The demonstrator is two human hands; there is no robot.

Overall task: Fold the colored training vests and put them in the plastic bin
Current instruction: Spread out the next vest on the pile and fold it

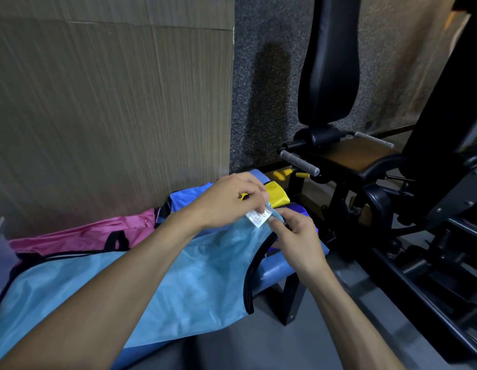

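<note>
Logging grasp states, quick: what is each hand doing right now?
Left hand: pinching the top edge of the light blue vest, by its white label.
Right hand: also pinching that vest's top edge.

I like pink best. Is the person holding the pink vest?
No, both hands pinch the light blue vest; the pink vest lies untouched behind.

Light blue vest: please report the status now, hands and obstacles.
Left hand and right hand both pinching light blue vest at its white label. Vest unfolded on bench. Pink vest lies behind. Nothing blocking.
</note>
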